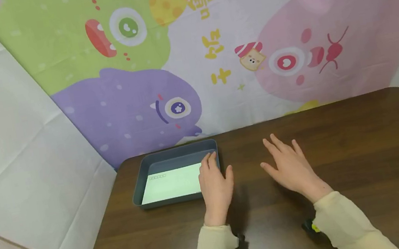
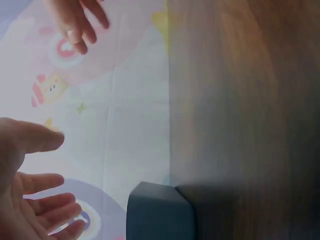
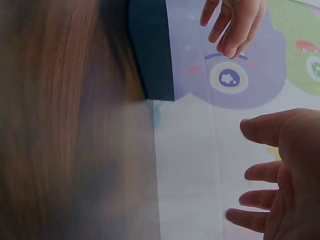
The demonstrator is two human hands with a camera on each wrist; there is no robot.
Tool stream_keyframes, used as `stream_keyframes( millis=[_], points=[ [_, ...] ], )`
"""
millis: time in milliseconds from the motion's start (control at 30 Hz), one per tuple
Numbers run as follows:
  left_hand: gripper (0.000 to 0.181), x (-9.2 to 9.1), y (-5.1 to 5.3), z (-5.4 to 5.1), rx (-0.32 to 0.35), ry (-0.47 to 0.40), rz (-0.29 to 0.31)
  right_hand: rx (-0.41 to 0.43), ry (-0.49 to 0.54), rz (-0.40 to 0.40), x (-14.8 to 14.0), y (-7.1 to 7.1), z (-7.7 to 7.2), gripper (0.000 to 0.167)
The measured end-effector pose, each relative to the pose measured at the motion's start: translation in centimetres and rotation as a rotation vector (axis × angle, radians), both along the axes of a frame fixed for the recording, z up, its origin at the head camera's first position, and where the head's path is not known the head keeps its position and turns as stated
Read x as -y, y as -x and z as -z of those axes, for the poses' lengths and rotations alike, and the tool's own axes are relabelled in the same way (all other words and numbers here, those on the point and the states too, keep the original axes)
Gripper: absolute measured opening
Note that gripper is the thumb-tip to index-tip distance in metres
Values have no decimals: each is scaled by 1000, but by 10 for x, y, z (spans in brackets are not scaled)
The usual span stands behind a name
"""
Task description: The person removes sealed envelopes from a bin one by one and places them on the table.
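Note:
The left hand (image 1: 217,189) is held in the air over the right edge of a dark blue-grey tray (image 1: 180,199), its fingers loosely extended and holding nothing. In the tray lies a pale green-white sheet or screen (image 1: 171,184) with a row of small boxes at its upper left. To the right, above the brown table, hovers the right hand (image 1: 292,168), fingers spread and nothing in them. Each wrist view shows relaxed fingers of its own hand, the left (image 2: 42,200) and the right (image 3: 280,175), with the tray's side (image 2: 160,212) near.
The brown wooden table (image 1: 366,149) reaches back to a cloth (image 1: 228,106) printed with cartoon creatures. White cloth panels (image 1: 18,128) hang at the left. Dark straps or devices sit under both wrists, the right one (image 1: 310,226) with a yellow-green part.

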State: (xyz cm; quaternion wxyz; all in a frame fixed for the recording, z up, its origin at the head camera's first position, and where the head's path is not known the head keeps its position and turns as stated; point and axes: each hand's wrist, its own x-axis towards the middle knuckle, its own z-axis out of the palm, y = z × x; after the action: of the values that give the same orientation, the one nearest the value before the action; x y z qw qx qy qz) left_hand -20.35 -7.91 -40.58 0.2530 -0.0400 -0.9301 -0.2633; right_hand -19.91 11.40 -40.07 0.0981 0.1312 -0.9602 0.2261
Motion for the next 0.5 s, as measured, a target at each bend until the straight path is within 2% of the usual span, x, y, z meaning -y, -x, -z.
stream_keyframes(
  millis=[100, 233, 333, 500],
  points=[
    [53, 6, 2, -1, -12, -138, -48, 42, 27, -29, 7, 1, 0, 64],
    [65, 18, 7, -2, -74, -302, -163, 118, 85, -63, 18, 2, 1, 62],
    [73, 30, 9, -1, -122, -377, -261, 188, 139, -77, 29, 3, 2, 60],
    [80, 49, 11, 0, -141, -477, -404, 269, 253, -62, 52, 9, 7, 58]
  ],
)
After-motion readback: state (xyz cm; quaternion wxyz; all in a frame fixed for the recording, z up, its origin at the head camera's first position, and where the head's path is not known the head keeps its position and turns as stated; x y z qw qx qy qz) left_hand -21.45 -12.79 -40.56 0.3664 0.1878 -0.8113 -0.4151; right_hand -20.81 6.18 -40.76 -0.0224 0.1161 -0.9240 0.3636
